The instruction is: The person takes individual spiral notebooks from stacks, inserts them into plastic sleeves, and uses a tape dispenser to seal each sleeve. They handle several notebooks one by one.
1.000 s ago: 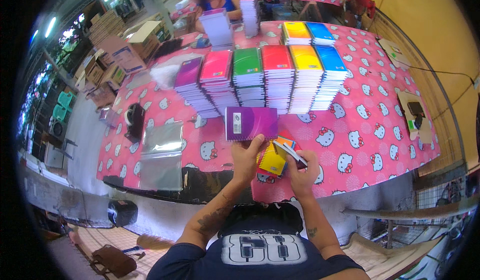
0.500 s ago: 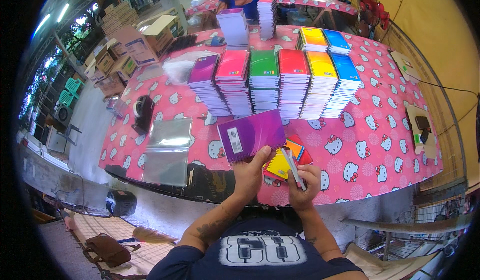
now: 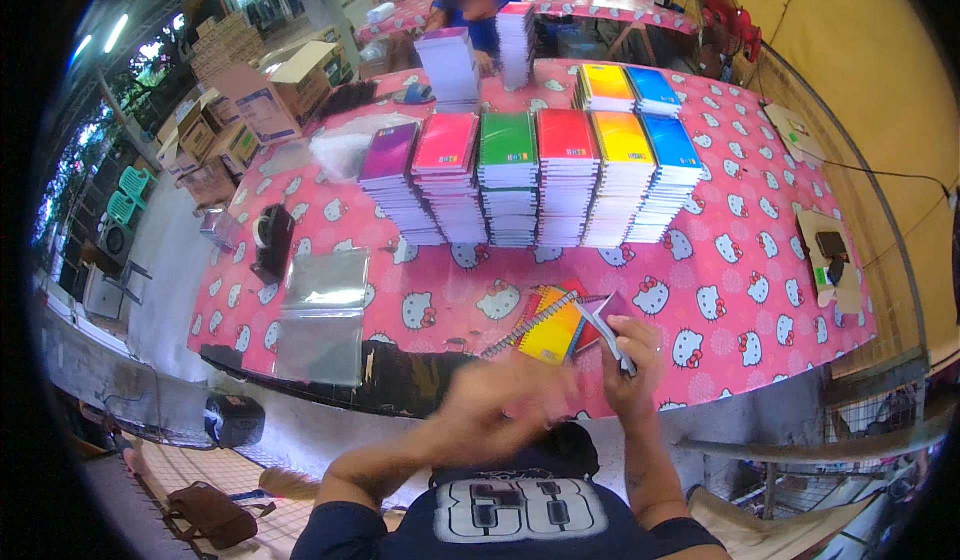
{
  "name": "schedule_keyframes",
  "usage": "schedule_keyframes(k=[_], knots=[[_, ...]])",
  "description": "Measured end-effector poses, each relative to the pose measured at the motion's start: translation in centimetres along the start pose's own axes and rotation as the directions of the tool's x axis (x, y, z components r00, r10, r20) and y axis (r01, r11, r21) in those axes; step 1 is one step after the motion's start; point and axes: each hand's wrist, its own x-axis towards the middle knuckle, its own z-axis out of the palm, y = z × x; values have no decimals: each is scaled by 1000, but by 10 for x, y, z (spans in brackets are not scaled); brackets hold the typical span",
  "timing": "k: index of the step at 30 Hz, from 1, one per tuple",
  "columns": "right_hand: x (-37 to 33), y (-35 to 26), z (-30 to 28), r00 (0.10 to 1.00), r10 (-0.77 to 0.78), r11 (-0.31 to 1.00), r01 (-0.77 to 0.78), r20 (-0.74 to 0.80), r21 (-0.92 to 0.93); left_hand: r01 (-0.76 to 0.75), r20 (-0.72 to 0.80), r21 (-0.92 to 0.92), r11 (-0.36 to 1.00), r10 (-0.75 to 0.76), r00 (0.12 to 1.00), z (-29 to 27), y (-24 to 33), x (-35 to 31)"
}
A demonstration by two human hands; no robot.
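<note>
We place the table (image 3: 745,345) beneath and beyond both sets of fingers. Ahead of the fingers we note the notebook stacks (image 3: 565,185); being tall and narrow, they could topple if a forearm bumped them. Well left of the left fingers lie the clear plastic sleeves (image 3: 320,355), which could slide if brushed. Just left of the right fingers we find the loose notebooks (image 3: 553,338), yellow uppermost; overlapped unevenly, they could fan apart if knocked. The held notebook (image 3: 602,332) stands edge-on within the right fingers, its leaves partly spread; uneven pressure could crease the pages, and a loose pinch could drop it.

We read the right hand (image 3: 634,362) as narrowed, thumb and fingers closed on the held notebook. The left hand (image 3: 500,405) is blurred: we cannot tell its finger opening, or whether it holds anything.
</note>
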Motion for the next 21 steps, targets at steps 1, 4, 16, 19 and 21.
schedule_keyframes(k=[1,4,16,19,21], knots=[[7,-2,-6,997,-42,999,44,63,-32,-182,-141,328,927,238,961,-12,-9,10],[13,-4,-16,991,-79,996,82,106,-24,-89,68,232,969,75,995,-27,-41,63],[-25,20,-31,923,369,929,-367,-108,36,319,420,-358,877,-153,894,37,-131,101],[-38,26,-35,939,310,937,-328,-151,-117,289,380,-285,914,-169,909,58,-131,121],[-43,23,-45,978,170,943,-198,-123,-268,249,334,-274,929,-151,931,69,-124,129]])
